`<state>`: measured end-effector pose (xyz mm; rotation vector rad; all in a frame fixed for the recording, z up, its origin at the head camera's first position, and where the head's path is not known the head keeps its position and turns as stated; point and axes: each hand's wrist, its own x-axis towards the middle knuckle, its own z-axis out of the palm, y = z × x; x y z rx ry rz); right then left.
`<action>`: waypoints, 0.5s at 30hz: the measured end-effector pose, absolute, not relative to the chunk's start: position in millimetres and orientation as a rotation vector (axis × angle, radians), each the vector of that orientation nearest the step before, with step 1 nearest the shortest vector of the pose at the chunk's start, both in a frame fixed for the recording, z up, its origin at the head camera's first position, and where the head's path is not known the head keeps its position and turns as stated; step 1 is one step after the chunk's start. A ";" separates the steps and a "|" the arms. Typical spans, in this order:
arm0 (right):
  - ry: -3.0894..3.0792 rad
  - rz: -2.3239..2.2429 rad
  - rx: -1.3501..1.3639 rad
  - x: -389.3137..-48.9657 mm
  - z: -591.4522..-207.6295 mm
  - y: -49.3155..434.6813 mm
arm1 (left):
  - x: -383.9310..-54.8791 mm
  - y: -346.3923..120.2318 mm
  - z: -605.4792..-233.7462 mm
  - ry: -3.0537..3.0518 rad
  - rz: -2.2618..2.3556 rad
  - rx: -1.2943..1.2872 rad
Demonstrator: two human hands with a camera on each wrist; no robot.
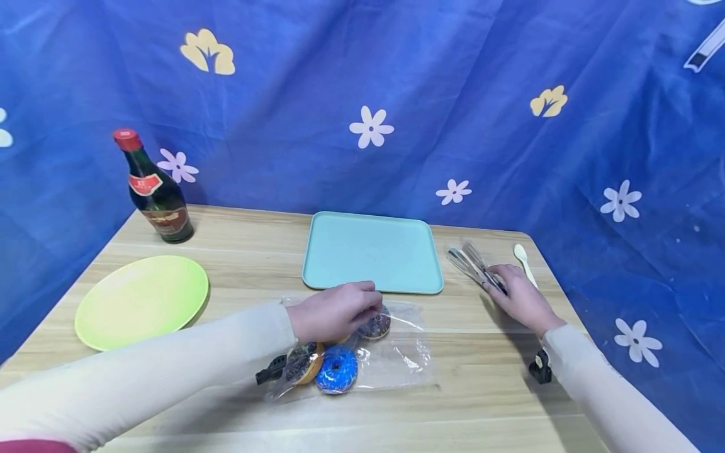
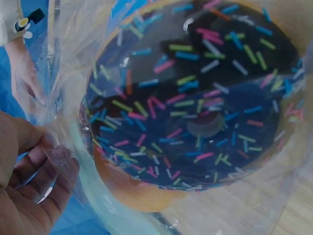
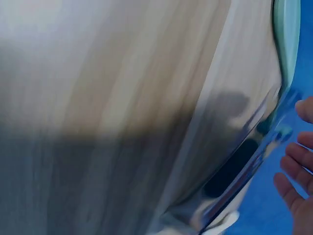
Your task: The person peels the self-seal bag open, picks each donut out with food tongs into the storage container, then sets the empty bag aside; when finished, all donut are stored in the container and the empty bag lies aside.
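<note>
In the head view my left hand (image 1: 334, 311) pinches the film of a clear plastic bag (image 1: 393, 371). Inside the bag lie several doughnuts, among them a blue-iced doughnut (image 1: 337, 370) and a chocolate-iced doughnut (image 2: 195, 142) with coloured sprinkles, which fills much of the left wrist view. Part of the bag is hidden under the left hand and sleeve. To the right, my right hand (image 1: 521, 299) is at the near end of a pair of metal tongs (image 1: 467, 264), whose far end is blurred. The right wrist view shows its fingers (image 3: 296, 166) spread beside the tongs.
A pale blue tray (image 1: 374, 251) lies behind the bag. At the left are a yellow-green plate (image 1: 144, 299) and a dark green bottle (image 1: 161, 195) with a red cap. A small white spoon (image 1: 523, 261) lies near the right edge; a blue curtain (image 1: 317, 126) hangs behind.
</note>
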<state>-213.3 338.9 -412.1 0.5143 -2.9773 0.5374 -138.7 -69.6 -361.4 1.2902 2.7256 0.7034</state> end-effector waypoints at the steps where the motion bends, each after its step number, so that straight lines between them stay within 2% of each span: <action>1: -2.999 0.532 0.476 -215.5 -413.6 343.2 | -138.8 -69.3 -361.3 2.723 0.702 1.289; 6: -3.084 0.580 0.349 -221.5 -421.1 357.0 | -139.6 -67.6 -360.7 2.711 0.700 1.299; 15: -3.030 0.668 0.409 -225.8 -431.2 359.9 | -139.9 -68.4 -361.9 2.720 0.708 1.304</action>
